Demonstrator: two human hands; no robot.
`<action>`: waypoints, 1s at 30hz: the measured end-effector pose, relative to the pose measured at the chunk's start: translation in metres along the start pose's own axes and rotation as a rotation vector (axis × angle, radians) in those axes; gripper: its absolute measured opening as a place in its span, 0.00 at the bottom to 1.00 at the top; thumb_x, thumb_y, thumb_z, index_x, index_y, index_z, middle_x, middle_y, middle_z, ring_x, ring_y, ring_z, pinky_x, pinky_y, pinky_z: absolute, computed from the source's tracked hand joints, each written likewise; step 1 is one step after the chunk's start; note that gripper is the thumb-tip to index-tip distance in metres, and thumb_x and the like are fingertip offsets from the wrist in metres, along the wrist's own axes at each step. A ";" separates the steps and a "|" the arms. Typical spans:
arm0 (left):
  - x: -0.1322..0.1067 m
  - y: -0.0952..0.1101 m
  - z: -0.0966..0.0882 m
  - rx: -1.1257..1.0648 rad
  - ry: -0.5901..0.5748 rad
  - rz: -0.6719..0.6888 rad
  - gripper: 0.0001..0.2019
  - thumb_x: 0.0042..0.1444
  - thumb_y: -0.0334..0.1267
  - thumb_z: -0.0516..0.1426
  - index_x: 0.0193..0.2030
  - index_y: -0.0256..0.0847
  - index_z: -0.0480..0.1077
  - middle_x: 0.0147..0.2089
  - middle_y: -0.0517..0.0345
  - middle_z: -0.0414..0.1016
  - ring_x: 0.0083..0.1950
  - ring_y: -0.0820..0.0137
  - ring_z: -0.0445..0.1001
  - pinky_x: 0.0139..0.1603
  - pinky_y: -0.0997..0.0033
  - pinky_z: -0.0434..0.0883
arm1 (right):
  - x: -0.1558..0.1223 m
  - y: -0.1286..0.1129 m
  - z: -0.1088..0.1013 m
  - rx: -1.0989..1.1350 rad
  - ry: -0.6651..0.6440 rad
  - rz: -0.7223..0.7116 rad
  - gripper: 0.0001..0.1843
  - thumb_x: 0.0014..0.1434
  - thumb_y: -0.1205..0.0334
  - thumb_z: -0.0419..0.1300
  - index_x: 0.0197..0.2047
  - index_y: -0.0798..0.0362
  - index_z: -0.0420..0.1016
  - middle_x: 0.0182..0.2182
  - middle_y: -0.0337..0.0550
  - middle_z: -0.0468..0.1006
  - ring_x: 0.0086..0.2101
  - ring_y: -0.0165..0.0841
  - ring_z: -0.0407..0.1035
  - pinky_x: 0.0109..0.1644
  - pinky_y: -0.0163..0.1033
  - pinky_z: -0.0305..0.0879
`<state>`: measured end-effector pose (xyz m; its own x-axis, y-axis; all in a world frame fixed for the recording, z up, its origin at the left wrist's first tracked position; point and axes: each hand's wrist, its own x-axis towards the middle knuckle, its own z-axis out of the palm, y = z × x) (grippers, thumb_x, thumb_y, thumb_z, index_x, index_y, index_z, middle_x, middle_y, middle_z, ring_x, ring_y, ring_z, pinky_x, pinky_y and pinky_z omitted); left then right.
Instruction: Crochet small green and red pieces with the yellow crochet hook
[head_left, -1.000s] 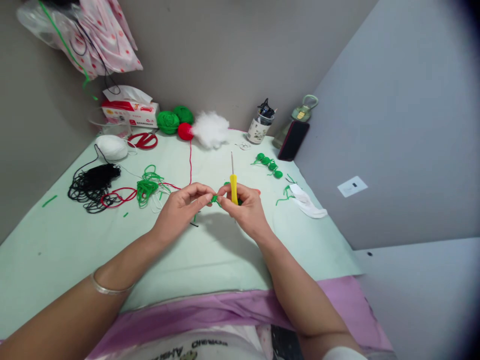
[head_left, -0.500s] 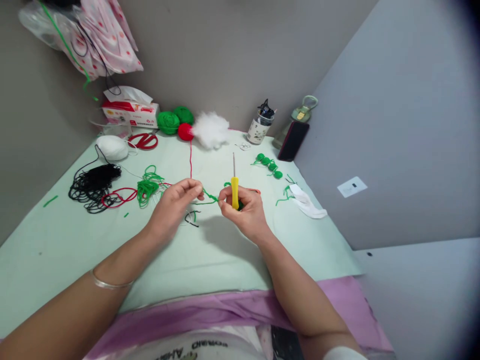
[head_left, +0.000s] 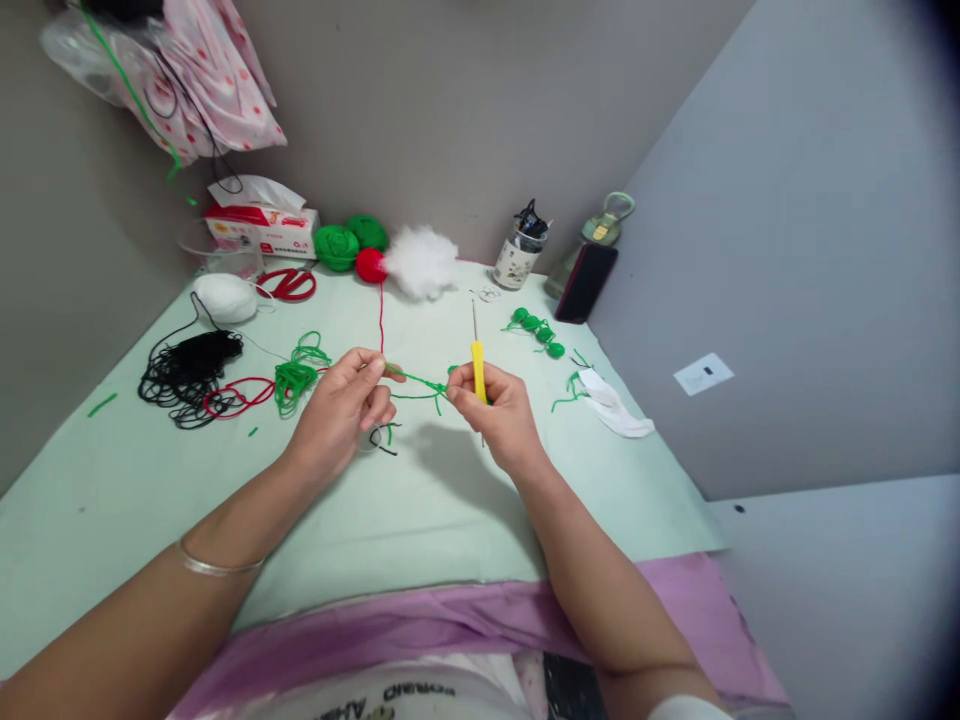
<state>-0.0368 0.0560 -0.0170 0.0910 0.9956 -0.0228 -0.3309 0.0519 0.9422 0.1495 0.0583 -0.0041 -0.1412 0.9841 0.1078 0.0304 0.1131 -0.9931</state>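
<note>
The green yarn (head_left: pixel 417 378) is up in the air between the two hands, over the middle of the worktop (head_left: pixel 360 535). Its long way goes from side to side. It is pulled out in a thin line that slopes: the end at the left hand (head_left: pixel 341 405) is a bit higher in view, and the end at the right hand (head_left: pixel 500 408) is a bit lower. A second strand runs under it, almost flat, and a short tail hangs down near the right hand.

The hook (head_left: pixel 478 368) has a fat yellow handle and a thin metal rod. It stands nearly up and down in view, so it goes across the way the yarn runs. The rod points away from the person and tips a little to the left.

The left hand's grip is together, with thumb and finger pinching the yarn and the other fingers curled in below. Its arm comes in from the bottom left, with a silver bangle (head_left: pixel 216 571) on it. The right hand's grip is clamped too: thumb and first finger squeeze the knotted bit of yarn, and the hook is tucked in the same hand. That arm comes up from the bottom right.

Past the right hand, four green balls (head_left: pixel 532 322) lie in a slanted row.
</note>
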 end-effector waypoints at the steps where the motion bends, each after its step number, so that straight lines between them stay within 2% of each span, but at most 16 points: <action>1: 0.000 -0.001 0.000 0.048 -0.003 0.023 0.07 0.65 0.41 0.57 0.37 0.42 0.67 0.25 0.69 0.70 0.17 0.81 0.55 0.29 0.73 0.66 | 0.001 0.000 0.000 0.010 0.003 0.010 0.05 0.53 0.60 0.64 0.30 0.52 0.73 0.18 0.28 0.60 0.21 0.24 0.51 0.25 0.34 0.47; 4: -0.001 -0.004 -0.001 0.210 -0.117 -0.006 0.08 0.62 0.45 0.60 0.40 0.43 0.71 0.28 0.65 0.74 0.20 0.77 0.61 0.27 0.73 0.65 | 0.002 0.001 -0.002 0.030 0.015 0.031 0.06 0.53 0.60 0.65 0.30 0.52 0.74 0.17 0.28 0.58 0.20 0.24 0.50 0.24 0.34 0.45; 6: 0.000 -0.002 -0.004 0.254 -0.183 -0.064 0.10 0.59 0.46 0.63 0.35 0.41 0.74 0.26 0.63 0.73 0.23 0.75 0.63 0.26 0.73 0.63 | 0.004 0.001 -0.004 0.042 0.033 0.039 0.07 0.54 0.58 0.66 0.31 0.52 0.75 0.18 0.28 0.58 0.20 0.24 0.49 0.23 0.34 0.44; 7: 0.001 0.000 -0.007 0.263 -0.179 -0.068 0.12 0.58 0.45 0.64 0.31 0.40 0.74 0.25 0.63 0.71 0.24 0.74 0.63 0.26 0.74 0.61 | 0.004 0.001 -0.005 0.047 0.046 0.046 0.08 0.54 0.57 0.66 0.32 0.52 0.75 0.18 0.28 0.58 0.20 0.23 0.48 0.23 0.34 0.43; 9: 0.006 0.006 -0.015 0.239 -0.080 -0.017 0.14 0.59 0.45 0.63 0.26 0.41 0.71 0.23 0.65 0.67 0.26 0.75 0.61 0.28 0.76 0.61 | 0.006 0.001 -0.008 0.048 0.070 0.059 0.11 0.55 0.54 0.66 0.35 0.52 0.77 0.19 0.29 0.58 0.20 0.23 0.48 0.23 0.34 0.42; 13: 0.017 0.019 -0.032 0.134 0.114 0.083 0.15 0.60 0.46 0.61 0.26 0.43 0.67 0.19 0.70 0.54 0.23 0.75 0.53 0.35 0.77 0.65 | 0.009 -0.001 -0.013 -0.021 0.086 0.084 0.15 0.56 0.49 0.65 0.38 0.53 0.78 0.19 0.30 0.59 0.20 0.24 0.50 0.24 0.35 0.46; 15: 0.020 0.022 -0.036 0.103 0.149 0.097 0.15 0.59 0.46 0.63 0.26 0.42 0.68 0.18 0.70 0.54 0.23 0.75 0.51 0.35 0.78 0.65 | 0.010 -0.002 -0.013 -0.043 0.088 0.081 0.16 0.56 0.49 0.65 0.38 0.53 0.78 0.19 0.30 0.59 0.20 0.24 0.50 0.24 0.35 0.47; 19: 0.019 0.021 -0.034 0.064 0.161 0.084 0.15 0.57 0.47 0.65 0.26 0.41 0.72 0.18 0.70 0.53 0.24 0.75 0.54 0.36 0.79 0.66 | 0.010 -0.004 -0.011 -0.086 0.043 0.093 0.16 0.56 0.50 0.65 0.38 0.54 0.80 0.19 0.30 0.56 0.21 0.25 0.50 0.25 0.35 0.46; 21: 0.017 0.020 -0.032 0.035 0.160 0.073 0.15 0.56 0.47 0.66 0.26 0.41 0.72 0.18 0.69 0.55 0.26 0.76 0.58 0.37 0.80 0.67 | 0.009 -0.003 -0.010 -0.141 -0.053 0.108 0.15 0.55 0.51 0.66 0.38 0.54 0.82 0.19 0.29 0.55 0.21 0.25 0.48 0.25 0.35 0.44; 24: 0.017 0.021 -0.031 -0.030 0.142 0.051 0.15 0.54 0.47 0.67 0.26 0.40 0.71 0.27 0.64 0.68 0.33 0.76 0.68 0.41 0.81 0.70 | 0.008 0.001 -0.008 -0.201 -0.200 0.128 0.12 0.54 0.53 0.67 0.34 0.54 0.81 0.18 0.29 0.53 0.22 0.25 0.46 0.26 0.35 0.41; 27: 0.016 0.028 -0.029 -0.096 0.087 -0.004 0.17 0.53 0.47 0.67 0.25 0.39 0.68 0.39 0.57 0.75 0.42 0.72 0.74 0.45 0.75 0.74 | 0.008 0.002 -0.006 -0.179 -0.206 0.146 0.13 0.55 0.52 0.66 0.31 0.53 0.78 0.19 0.30 0.56 0.21 0.24 0.47 0.25 0.35 0.42; 30: 0.013 0.034 -0.025 -0.113 0.025 -0.053 0.19 0.53 0.47 0.66 0.24 0.40 0.63 0.33 0.59 0.71 0.38 0.72 0.75 0.36 0.76 0.74 | 0.009 0.000 -0.006 -0.155 -0.170 0.161 0.14 0.56 0.49 0.65 0.33 0.53 0.77 0.20 0.31 0.60 0.21 0.25 0.50 0.24 0.34 0.45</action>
<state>-0.0706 0.0731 0.0060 0.0878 0.9928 -0.0809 -0.4300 0.1110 0.8960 0.1546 0.0677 -0.0025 -0.2864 0.9553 -0.0728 0.2147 -0.0101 -0.9766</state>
